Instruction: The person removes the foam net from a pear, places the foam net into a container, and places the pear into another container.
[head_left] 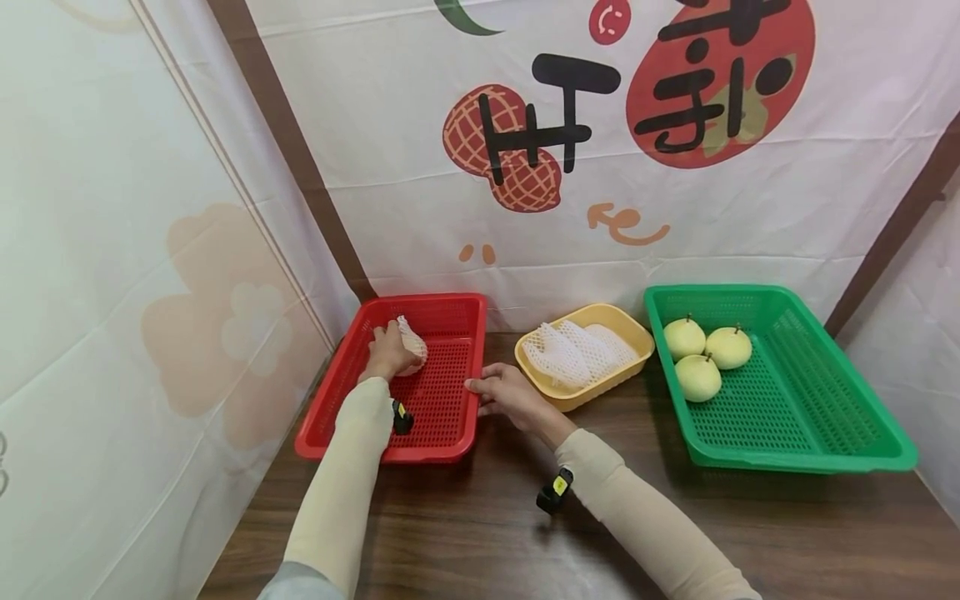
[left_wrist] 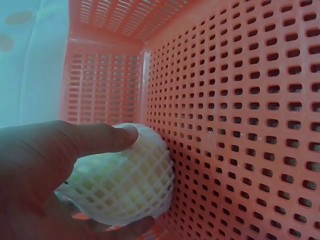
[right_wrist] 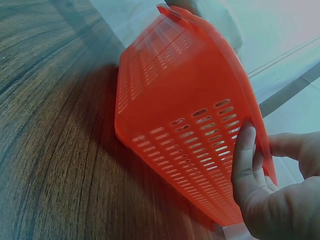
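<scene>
Inside the red basket point(head_left: 442, 454), my left hand point(head_left: 387, 353) holds a pear point(left_wrist: 125, 185) wrapped in a white foam net, low against the perforated floor near the far left corner. Thumb and fingers wrap around it in the left wrist view. My right hand point(head_left: 516, 393) grips the basket's right rim; in the right wrist view its thumb lies over the rim and its fingers point(right_wrist: 245, 155) press the outer side wall.
A yellow basket point(head_left: 573, 403) with white foam nets point(head_left: 577, 352) stands right of the red one. Further right, a green basket point(head_left: 795, 462) holds three bare pears point(head_left: 698, 377) at its left side. Printed cloth point(head_left: 375, 167) hangs behind and at the left.
</scene>
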